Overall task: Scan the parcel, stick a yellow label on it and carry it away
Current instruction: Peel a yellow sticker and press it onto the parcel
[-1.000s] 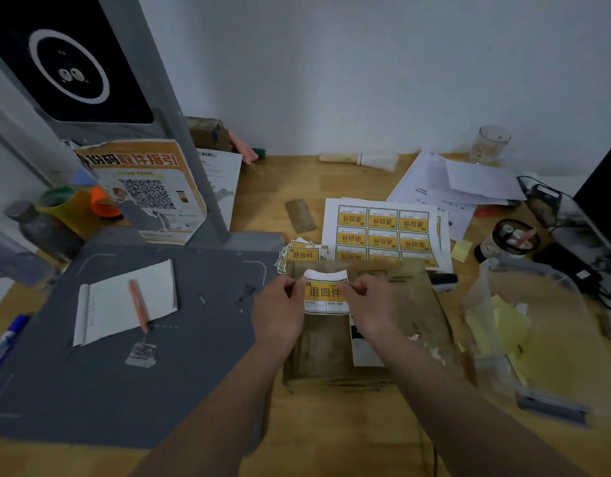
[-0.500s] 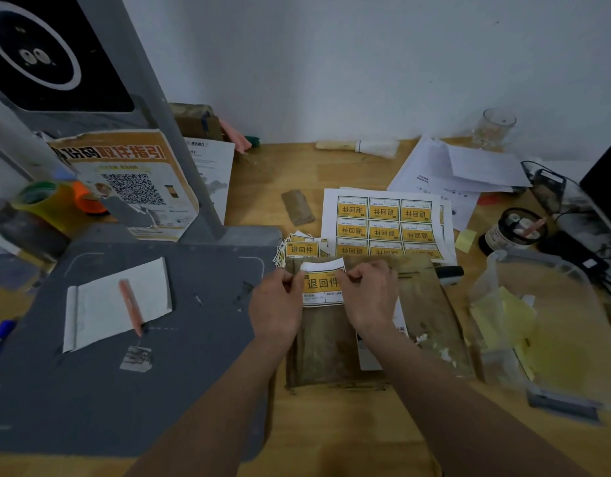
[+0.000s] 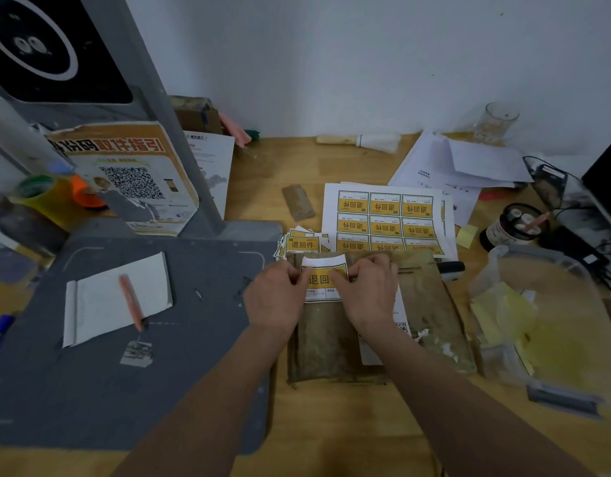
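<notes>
Thumbs closer now — yellow label (image 3: 323, 280) on parcel (image 3: 335, 342)

The label (image 3: 323, 280) is yellow with black characters and a white border, lying on a drab olive-brown parcel (image 3: 335, 339). Behind the parcel, a white sheet (image 3: 386, 218) carries a grid of matching yellow labels. Left of it, a grey mat (image 3: 125, 390).
</notes>
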The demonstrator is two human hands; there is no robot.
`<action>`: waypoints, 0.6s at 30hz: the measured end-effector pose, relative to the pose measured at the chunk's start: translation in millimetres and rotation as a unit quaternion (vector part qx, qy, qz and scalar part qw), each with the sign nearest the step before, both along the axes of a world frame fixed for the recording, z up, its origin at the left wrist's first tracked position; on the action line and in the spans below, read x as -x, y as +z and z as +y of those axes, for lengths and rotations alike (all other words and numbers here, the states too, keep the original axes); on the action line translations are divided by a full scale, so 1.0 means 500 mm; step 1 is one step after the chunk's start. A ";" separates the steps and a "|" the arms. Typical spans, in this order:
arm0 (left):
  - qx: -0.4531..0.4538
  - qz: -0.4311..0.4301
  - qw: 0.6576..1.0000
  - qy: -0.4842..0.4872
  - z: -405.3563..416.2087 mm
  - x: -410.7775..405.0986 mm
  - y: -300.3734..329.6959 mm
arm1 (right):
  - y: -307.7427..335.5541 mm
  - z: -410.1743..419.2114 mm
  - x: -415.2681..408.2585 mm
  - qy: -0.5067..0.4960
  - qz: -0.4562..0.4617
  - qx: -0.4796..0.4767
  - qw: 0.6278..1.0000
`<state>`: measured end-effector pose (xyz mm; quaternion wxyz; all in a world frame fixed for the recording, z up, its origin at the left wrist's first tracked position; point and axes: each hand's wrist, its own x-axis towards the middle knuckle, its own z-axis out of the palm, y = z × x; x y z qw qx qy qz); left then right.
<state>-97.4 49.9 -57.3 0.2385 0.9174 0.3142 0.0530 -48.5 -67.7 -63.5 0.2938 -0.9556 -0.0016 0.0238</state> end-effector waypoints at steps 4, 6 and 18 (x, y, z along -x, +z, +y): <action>0.017 0.024 0.999 0.025 0.020 0.007 0.007 | 0.003 0.001 -0.005 -0.009 0.008 -0.008 1.000; 0.037 -0.014 0.999 0.021 0.025 0.019 0.007 | 0.001 0.000 -0.006 -0.017 0.004 -0.022 1.000; -0.119 0.067 0.952 -0.273 -0.049 0.064 -0.018 | 0.019 -0.017 0.038 0.038 -0.115 -0.121 0.985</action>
